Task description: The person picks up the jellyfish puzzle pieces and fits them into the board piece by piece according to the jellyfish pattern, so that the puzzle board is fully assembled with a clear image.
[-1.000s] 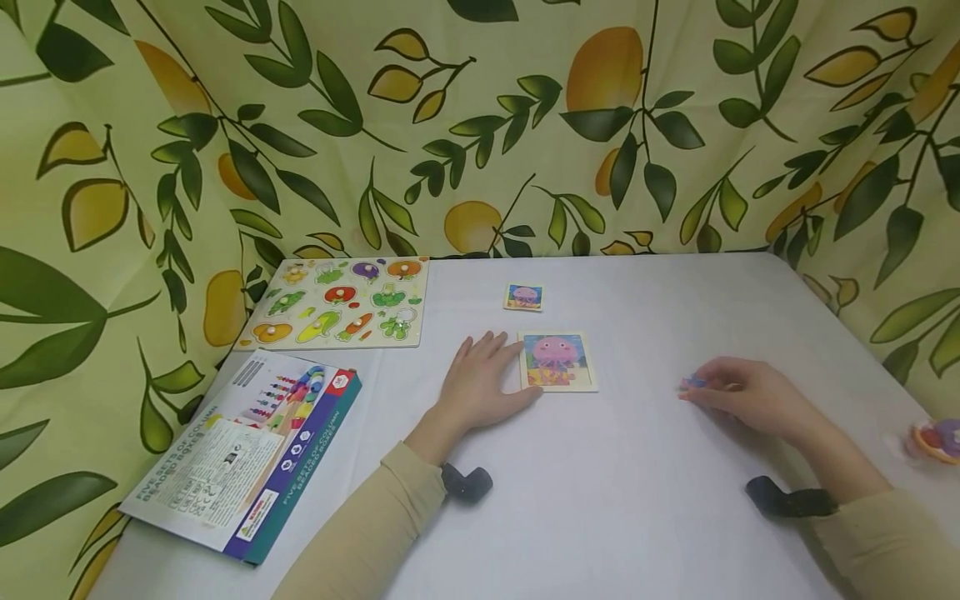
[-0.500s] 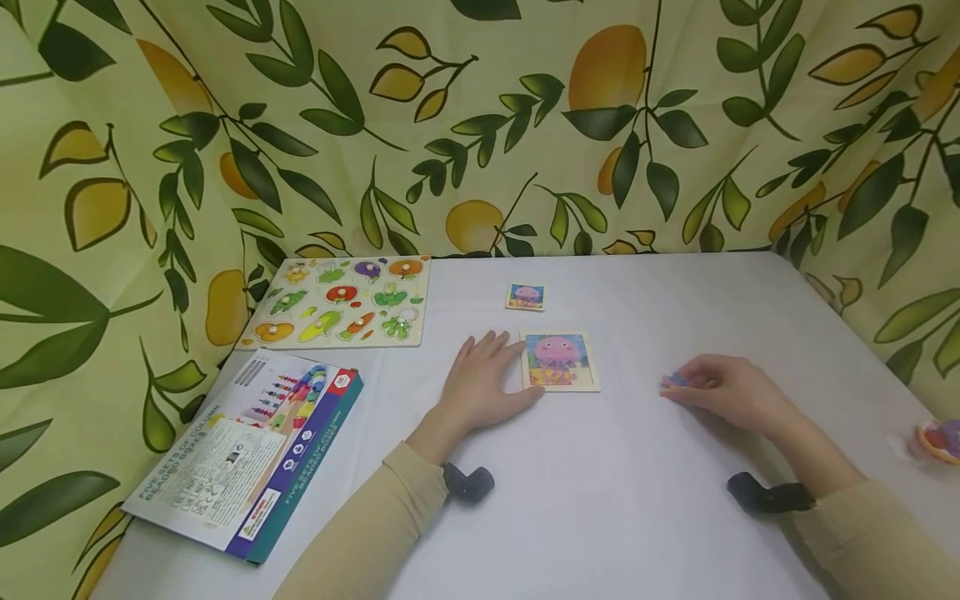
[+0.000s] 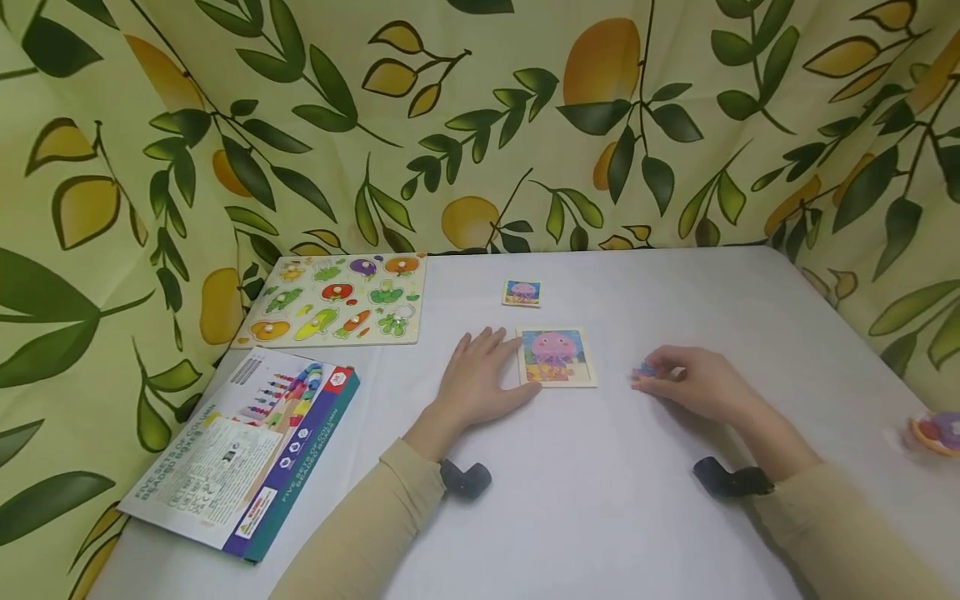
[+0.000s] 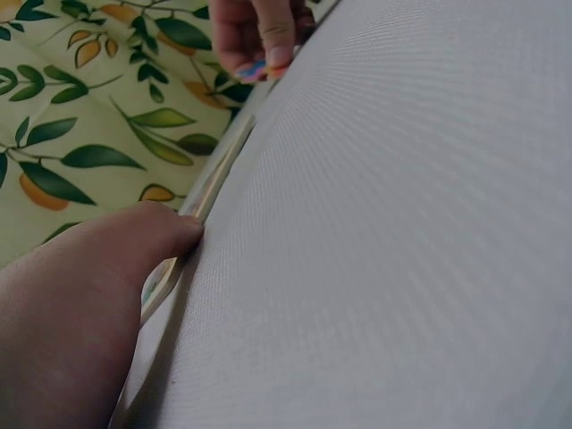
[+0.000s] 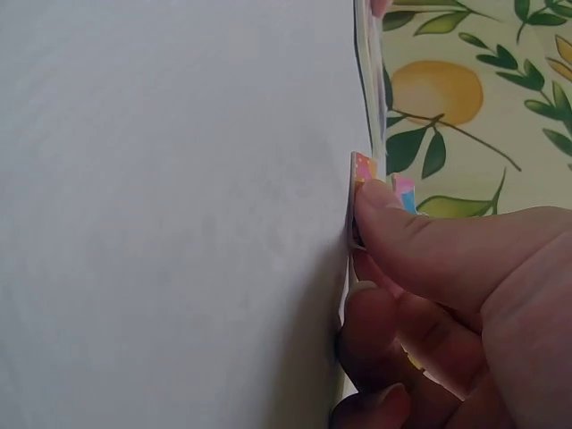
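A square jigsaw puzzle point(image 3: 557, 348) with a pink jellyfish picture lies in its pale frame at mid-table. A pale gap shows at its lower right corner. My left hand point(image 3: 480, 383) rests flat by the frame's left side, fingers extended and thumb at the near left corner. In the left wrist view the thumb point(image 4: 179, 234) touches the frame's edge. My right hand point(image 3: 693, 383), to the right of the frame, pinches a small colourful puzzle piece point(image 3: 642, 372) between thumb and fingers. The right wrist view shows this puzzle piece point(image 5: 364, 168) partly hidden by the thumb.
Behind the puzzle lies a small jellyfish picture card point(image 3: 522, 292). A vegetable peg puzzle board point(image 3: 337, 298) is at the back left, with a beaded toy box point(image 3: 243, 454) in front of it. A blurred purple and orange object point(image 3: 937, 432) sits at the far right.
My right hand has moved left towards the jigsaw puzzle with the puzzle piece held in its fingers. The left hand stays in place beside the frame.
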A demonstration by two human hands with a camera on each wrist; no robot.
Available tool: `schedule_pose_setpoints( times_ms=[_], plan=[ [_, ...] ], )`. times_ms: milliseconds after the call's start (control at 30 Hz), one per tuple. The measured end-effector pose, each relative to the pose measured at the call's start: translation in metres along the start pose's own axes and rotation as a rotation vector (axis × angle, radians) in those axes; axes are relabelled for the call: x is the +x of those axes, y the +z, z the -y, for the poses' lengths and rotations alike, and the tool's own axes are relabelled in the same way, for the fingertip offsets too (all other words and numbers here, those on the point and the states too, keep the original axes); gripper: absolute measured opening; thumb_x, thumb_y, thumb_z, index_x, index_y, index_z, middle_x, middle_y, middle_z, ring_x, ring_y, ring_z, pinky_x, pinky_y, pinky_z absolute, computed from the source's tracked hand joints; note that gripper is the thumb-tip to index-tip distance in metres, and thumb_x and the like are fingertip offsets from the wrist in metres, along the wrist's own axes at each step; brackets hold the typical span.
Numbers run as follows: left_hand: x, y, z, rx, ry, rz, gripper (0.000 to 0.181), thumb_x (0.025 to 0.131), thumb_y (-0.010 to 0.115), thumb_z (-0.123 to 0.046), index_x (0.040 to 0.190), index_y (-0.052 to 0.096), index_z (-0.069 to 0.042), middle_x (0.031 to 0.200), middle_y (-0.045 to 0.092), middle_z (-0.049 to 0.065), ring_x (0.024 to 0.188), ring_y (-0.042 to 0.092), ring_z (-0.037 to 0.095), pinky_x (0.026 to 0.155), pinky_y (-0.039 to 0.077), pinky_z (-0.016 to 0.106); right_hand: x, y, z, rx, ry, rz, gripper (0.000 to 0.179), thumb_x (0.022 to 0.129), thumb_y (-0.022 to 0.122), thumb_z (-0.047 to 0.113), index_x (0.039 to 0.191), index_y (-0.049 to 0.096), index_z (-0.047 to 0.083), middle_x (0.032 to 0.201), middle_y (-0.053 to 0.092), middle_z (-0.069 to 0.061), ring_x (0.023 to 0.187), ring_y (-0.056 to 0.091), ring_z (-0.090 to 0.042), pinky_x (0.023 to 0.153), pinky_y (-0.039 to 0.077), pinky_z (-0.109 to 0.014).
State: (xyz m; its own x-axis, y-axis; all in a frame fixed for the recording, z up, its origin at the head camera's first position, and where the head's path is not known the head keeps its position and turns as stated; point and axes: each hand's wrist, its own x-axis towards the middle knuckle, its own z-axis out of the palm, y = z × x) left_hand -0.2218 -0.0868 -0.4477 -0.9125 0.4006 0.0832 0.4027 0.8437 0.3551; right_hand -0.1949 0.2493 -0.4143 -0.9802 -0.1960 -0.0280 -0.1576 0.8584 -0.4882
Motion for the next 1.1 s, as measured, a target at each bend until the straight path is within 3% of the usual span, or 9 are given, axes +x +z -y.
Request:
schedule_pose_setpoints(
  times_ms=[167,367,667,867,1100],
  plan=[
    [0.001,0.001,0.000,0.003,0.002,-0.001,0.079,0.090,0.056,-0.069,0.154,0.049,-0.023,0.163,0.038,0.005,0.154,0.024,0.024,0.126,0.005,0.045,0.001,0.002,0.005,0.003,-0.029,-0.001,0.036,0.087,0.084,0.034,0.109,0.071,0.008,0.088,0.066,0.001,0.087,0.060,-0.025,0.071,0.051,-0.036],
    [0.000,0.000,-0.001,-0.012,0.004,-0.009,0.079,0.090,0.057,-0.069,0.154,0.050,-0.023,0.163,0.038,0.005,0.154,0.024,0.024,0.126,0.005,0.045,0.004,0.006,0.010,0.013,-0.002,0.005,0.039,0.086,0.084,0.041,0.109,0.072,0.011,0.089,0.065,0.000,0.089,0.058,-0.026,0.070,0.048,-0.035],
    [-0.001,-0.002,-0.001,-0.010,0.001,-0.003,0.079,0.090,0.058,-0.069,0.154,0.050,-0.023,0.163,0.037,0.006,0.154,0.024,0.025,0.126,0.005,0.045,0.007,0.013,0.016,0.060,0.026,0.006,0.037,0.085,0.084,0.040,0.107,0.072,0.012,0.090,0.064,-0.002,0.082,0.057,-0.023,0.062,0.047,-0.031],
    [0.001,-0.001,0.000,-0.010,0.000,-0.013,0.079,0.090,0.058,-0.069,0.153,0.050,-0.023,0.163,0.038,0.006,0.153,0.025,0.024,0.126,0.005,0.045,0.011,0.014,0.020,0.123,0.048,0.032,0.038,0.086,0.085,0.038,0.110,0.072,0.012,0.093,0.065,-0.004,0.073,0.058,-0.020,0.060,0.049,-0.031],
    [0.001,0.001,0.001,-0.014,0.011,-0.022,0.079,0.089,0.059,-0.069,0.153,0.051,-0.023,0.163,0.038,0.005,0.153,0.026,0.025,0.126,0.006,0.045,0.010,0.019,0.024,0.207,0.060,0.037,0.037,0.088,0.082,0.041,0.112,0.075,0.014,0.093,0.069,-0.003,0.077,0.059,-0.022,0.064,0.048,-0.032]
  ],
)
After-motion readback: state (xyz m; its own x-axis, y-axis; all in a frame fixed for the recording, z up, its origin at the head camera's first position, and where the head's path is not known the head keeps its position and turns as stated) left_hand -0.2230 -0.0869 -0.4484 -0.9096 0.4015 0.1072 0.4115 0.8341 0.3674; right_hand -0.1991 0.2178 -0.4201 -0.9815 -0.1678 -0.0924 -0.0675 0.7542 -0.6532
